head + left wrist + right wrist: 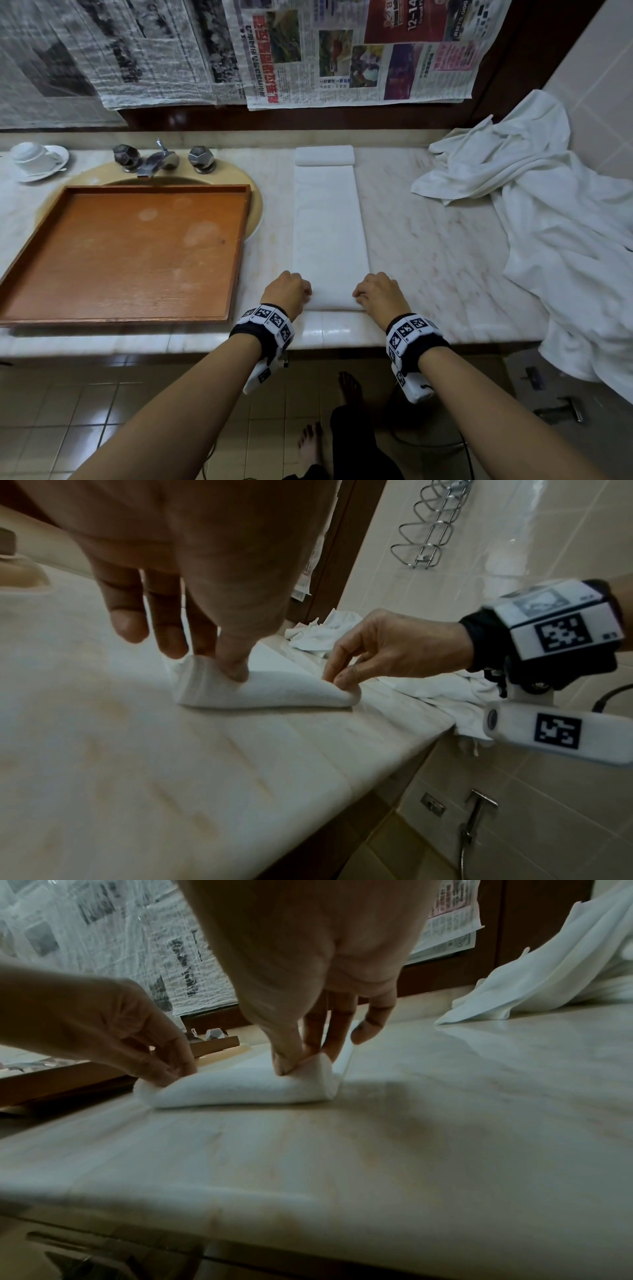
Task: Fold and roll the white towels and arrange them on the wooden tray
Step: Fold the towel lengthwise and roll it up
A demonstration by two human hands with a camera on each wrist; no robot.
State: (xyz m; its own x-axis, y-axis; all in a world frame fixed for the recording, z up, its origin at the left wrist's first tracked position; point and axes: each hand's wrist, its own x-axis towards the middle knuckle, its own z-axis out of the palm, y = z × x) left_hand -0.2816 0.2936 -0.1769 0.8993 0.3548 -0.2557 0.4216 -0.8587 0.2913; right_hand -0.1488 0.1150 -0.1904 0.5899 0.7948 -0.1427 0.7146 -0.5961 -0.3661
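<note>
Two hands: the left hand and right hand sit at the near end of the folded towel, one at each corner.
Left fingers: thumb and fingers pinch the near left corner, which is lifted and curled over.
Right fingers: thumb and fingers pinch the near right corner, also curled up off the surface.
Folded towel: a long narrow white strip lying flat on the marble surface, running away from the person, just right of the wooden tray; its near end is turned over into the first bit of a roll.
Rolled towel: lies crosswise just beyond the strip's far end.
Wooden tray: rests over the sink, with nothing on it.
Loose towels: a crumpled white heap at the right, draping over the surface edge.
Elsewhere: an upturned cup on a saucer far left, a tap behind the tray, newspaper on the wall.
</note>
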